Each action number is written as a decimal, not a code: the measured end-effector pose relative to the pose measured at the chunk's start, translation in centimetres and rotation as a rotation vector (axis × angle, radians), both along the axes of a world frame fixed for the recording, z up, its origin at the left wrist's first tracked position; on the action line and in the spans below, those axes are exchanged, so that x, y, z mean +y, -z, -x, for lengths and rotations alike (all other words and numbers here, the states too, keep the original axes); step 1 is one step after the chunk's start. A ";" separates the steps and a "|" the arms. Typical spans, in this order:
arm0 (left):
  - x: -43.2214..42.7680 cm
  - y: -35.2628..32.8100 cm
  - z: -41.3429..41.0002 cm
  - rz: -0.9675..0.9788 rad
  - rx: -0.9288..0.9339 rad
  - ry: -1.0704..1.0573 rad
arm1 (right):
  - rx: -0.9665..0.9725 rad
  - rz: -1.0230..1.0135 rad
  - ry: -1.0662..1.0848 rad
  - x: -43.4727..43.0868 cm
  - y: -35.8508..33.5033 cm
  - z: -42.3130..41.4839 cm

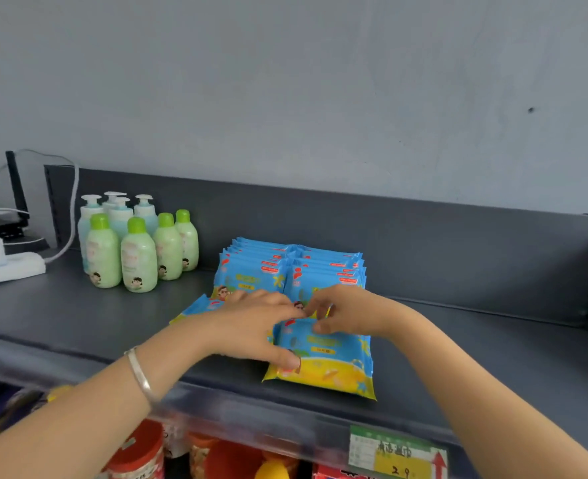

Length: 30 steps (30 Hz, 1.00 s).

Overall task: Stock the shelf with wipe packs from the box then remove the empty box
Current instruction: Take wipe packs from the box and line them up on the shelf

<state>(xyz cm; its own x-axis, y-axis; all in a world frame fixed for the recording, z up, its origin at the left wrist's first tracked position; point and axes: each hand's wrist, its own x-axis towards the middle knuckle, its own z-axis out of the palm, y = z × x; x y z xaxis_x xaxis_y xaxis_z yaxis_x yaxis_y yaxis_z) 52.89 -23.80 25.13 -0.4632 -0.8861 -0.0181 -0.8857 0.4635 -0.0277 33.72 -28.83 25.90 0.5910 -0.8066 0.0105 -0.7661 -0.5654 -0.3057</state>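
Note:
Two rows of blue and yellow wipe packs (287,267) stand upright on the dark grey shelf (78,323). A short stack of the same packs (330,364) lies flat near the shelf's front edge. My left hand (254,326) rests on the left side of this stack, thumb pressed on its top pack. My right hand (348,312) pinches the stack's far edge between thumb and fingers. Another pack (196,307) lies behind my left hand, partly hidden. No box is in view.
Green-capped lotion bottles (137,254) and white pump bottles (120,209) stand at the shelf's back left. A white power strip (5,267) with cables lies at far left. A price tag (396,454) hangs on the shelf's front rail; jars sit on the shelf below.

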 end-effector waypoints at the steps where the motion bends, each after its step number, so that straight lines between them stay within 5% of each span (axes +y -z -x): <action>1: -0.1 0.5 0.0 0.001 -0.013 0.002 | 0.009 0.013 0.034 -0.2 0.0 0.0; 11: -0.2 2.0 -0.3 -0.032 0.056 0.014 | 0.349 0.027 0.156 -0.9 0.1 -2.0; 21: -1.4 2.0 0.6 0.346 0.099 -0.046 | -0.132 0.187 0.293 -0.4 -1.5 -1.2; 25: -3.1 1.9 1.8 0.390 0.174 -0.143 | -0.085 0.332 0.337 -1.0 -1.2 -1.9; 30: -3.7 2.2 2.4 0.413 0.258 -0.162 | -0.066 0.262 0.284 -1.4 -0.6 -1.1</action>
<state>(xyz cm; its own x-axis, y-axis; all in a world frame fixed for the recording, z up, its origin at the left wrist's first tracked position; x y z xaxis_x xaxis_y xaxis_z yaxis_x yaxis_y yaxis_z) 50.51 -27.53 22.98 -0.2622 -0.8561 0.4454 -0.9474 0.3161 0.0496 34.79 -30.21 26.47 0.3359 -0.9029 0.2684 -0.8868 -0.3992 -0.2331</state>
